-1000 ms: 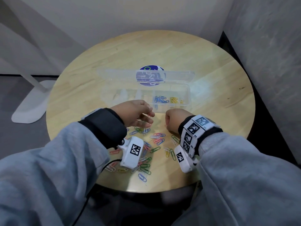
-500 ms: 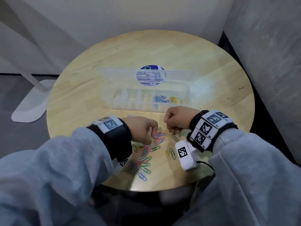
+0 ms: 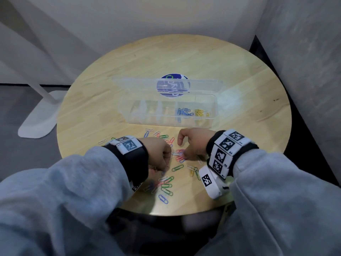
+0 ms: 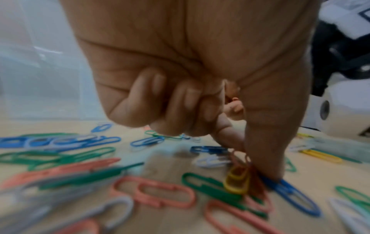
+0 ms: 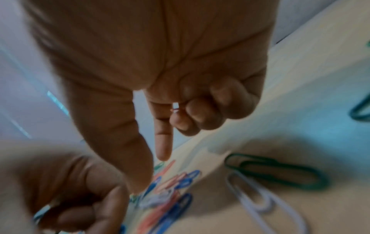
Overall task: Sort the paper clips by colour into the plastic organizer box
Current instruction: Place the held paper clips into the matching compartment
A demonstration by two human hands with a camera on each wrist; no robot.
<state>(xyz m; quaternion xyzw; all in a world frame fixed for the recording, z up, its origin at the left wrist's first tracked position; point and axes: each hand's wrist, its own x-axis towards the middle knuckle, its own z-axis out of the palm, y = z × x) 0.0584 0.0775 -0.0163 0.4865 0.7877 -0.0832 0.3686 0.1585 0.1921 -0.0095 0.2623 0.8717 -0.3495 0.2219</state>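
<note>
A clear organizer box stands open on the round wooden table, with blue clips and yellow clips in its two right compartments. Loose coloured paper clips lie scattered at the table's near edge. My left hand is down in the pile. In the left wrist view its thumb and index pinch a red clip, a yellow clip leans against it, and the other fingers are curled. My right hand points thumb and index at the pile. Its curled fingers hold a pinkish clip.
A blue round sticker shows behind the raised lid. A white stand base sits on the floor to the left, and a grey wall rises close on the right. Green and white clips lie under my right hand.
My left hand has dropped from just in front of the box down onto the pile and pinched a red clip. My right hand has stayed by the pile and stretched out its thumb and index.
</note>
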